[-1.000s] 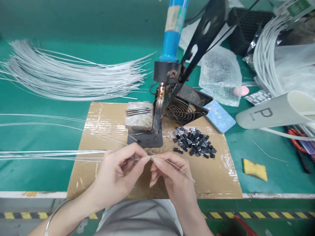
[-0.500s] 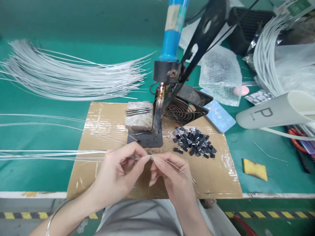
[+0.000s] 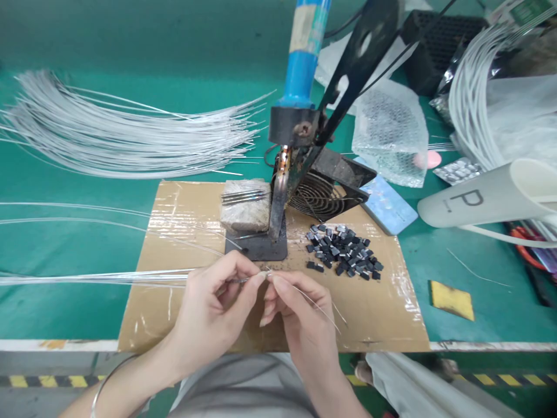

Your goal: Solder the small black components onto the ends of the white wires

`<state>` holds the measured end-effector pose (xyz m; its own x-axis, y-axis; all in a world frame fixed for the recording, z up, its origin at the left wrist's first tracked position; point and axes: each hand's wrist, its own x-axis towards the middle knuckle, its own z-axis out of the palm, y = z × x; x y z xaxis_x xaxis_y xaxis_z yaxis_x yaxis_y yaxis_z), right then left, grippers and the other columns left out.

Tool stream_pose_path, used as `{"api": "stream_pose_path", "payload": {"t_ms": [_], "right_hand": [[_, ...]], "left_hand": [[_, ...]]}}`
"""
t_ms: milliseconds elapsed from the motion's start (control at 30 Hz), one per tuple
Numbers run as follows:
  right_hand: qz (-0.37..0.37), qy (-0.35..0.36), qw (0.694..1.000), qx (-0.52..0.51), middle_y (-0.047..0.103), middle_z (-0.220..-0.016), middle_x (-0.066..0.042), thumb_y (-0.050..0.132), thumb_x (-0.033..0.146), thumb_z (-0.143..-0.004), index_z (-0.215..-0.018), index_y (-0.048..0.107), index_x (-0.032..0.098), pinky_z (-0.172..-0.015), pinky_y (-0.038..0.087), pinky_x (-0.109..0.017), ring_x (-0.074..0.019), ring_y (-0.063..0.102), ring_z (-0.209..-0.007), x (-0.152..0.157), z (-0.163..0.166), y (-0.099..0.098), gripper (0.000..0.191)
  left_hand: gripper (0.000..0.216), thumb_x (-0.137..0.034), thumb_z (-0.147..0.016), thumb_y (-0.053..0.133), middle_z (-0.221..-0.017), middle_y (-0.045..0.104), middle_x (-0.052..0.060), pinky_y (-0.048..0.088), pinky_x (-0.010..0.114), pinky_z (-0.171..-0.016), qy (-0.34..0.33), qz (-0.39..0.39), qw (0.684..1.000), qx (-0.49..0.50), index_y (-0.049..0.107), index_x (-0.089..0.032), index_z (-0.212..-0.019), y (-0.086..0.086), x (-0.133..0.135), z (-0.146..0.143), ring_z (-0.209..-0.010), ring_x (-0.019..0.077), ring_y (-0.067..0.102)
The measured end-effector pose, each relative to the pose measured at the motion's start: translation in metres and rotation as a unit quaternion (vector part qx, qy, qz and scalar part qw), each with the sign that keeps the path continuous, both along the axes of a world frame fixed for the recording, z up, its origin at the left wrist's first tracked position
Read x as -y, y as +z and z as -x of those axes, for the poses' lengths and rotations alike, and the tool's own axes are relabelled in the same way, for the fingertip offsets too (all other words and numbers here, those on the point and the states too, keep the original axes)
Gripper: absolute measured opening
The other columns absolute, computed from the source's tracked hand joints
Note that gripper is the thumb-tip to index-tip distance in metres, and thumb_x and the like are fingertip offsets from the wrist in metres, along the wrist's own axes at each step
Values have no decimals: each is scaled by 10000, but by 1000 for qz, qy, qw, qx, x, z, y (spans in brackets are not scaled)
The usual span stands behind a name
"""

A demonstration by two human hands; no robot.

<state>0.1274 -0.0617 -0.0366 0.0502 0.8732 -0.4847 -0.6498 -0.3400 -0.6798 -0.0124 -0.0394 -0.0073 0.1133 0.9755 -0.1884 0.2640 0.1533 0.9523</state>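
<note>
My left hand (image 3: pixel 220 307) is closed in a pinch on thin white wires (image 3: pixel 165 276), which trail off to the left edge of the view. My right hand (image 3: pixel 302 313) pinches the wires' ends, its fingertips nearly touching the left ones. Thin strands (image 3: pixel 319 307) stick out past the right fingers. What lies between the fingertips is too small to make out. Both hands are over a cardboard sheet (image 3: pixel 152 313), just in front of a soldering iron (image 3: pixel 300 75) held tip-down in a black stand. A pile of small black components (image 3: pixel 343 252) lies to the right.
A large bundle of white wires (image 3: pixel 143 139) lies at the back left. Behind the iron tip is a small fan (image 3: pixel 324 191). A greyish block (image 3: pixel 245 206) carries several metal rods. Farther right are a cup (image 3: pixel 478 194), a blue case (image 3: pixel 387 203) and a yellow sponge (image 3: pixel 452 300).
The trailing wires on the left have drawn closer together. My right fingers have shifted slightly, and the strands beyond them now spread apart. At the lower right, a person's pale-clothed leg has moved.
</note>
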Motion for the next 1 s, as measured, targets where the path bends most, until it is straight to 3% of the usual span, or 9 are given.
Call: {"api": "stream_pose_path", "payload": {"t_ms": [200,300,433,500,567,667,767,867,1000], "right_hand": [[12,-22,1000,-14,742,-586,11,987,406,-743,-764,888,226,-471,633,-211,-104,636,-458,3,9,-2,207],[-6,-4,1000,9,775,-638,-7,936,438,-819,-827,900,246,-488,651,-255,-140,682,-493,6,5,-6,196],[-110,25,976,188,840,-848,-51,730,438,-1022,-1014,904,275,-564,663,-290,-172,760,-594,11,-25,-13,238],[-123,-16,913,389,823,-906,-32,799,318,-978,-1065,885,290,-616,650,-264,-157,756,-671,12,-47,-17,126],[-164,-16,811,561,799,-896,-40,814,261,-949,-1068,872,261,-612,628,-262,-161,731,-695,9,-66,-22,132],[-233,34,673,701,761,-840,-37,774,247,-974,-1025,850,236,-636,611,-289,-159,672,-653,1,-83,-29,93],[-263,56,616,741,740,-805,-39,685,236,-1032,-973,818,225,-689,616,-307,-175,678,-684,-5,-84,-33,147],[-243,43,634,733,738,-793,-32,663,243,-1042,-939,802,223,-655,610,-294,-163,676,-650,-5,-79,-30,174],[-171,16,753,635,786,-849,-28,733,278,-995,-941,809,243,-633,630,-290,-162,708,-650,1,-71,-22,100]], "left_hand": [[171,-202,-971,657,-609,674,-41,442,180,-489,3,-25,1000,8,665,-213,-801,-1,0,-4,-500,95,556],[170,-192,-970,641,-633,686,-36,466,179,-512,3,-23,1000,8,673,-212,-804,-2,-1,-3,-525,99,590],[137,-217,-953,654,-634,655,-38,406,192,-476,6,-21,999,-34,706,-209,-826,-1,-4,1,-504,98,525],[124,-227,-941,657,-628,641,-40,385,193,-464,6,-14,999,-42,708,-210,-829,-1,-6,2,-493,97,500],[104,-236,-930,661,-641,653,-33,391,192,-469,4,-8,999,-40,712,-210,-843,-1,-7,1,-502,101,511],[87,-247,-922,671,-639,657,-30,396,191,-474,5,-4,999,-38,718,-212,-857,-1,-9,1,-507,105,518],[91,-243,-920,675,-614,652,-31,385,193,-476,6,-4,999,-35,720,-214,-846,-1,-8,1,-502,106,506],[97,-233,-918,678,-604,653,-31,366,197,-474,6,-12,999,-36,734,-217,-841,0,-6,1,-503,105,490],[111,-228,-912,677,-614,665,-28,361,204,-471,11,-25,999,-45,740,-218,-821,1,-6,1,-498,102,479]]}}
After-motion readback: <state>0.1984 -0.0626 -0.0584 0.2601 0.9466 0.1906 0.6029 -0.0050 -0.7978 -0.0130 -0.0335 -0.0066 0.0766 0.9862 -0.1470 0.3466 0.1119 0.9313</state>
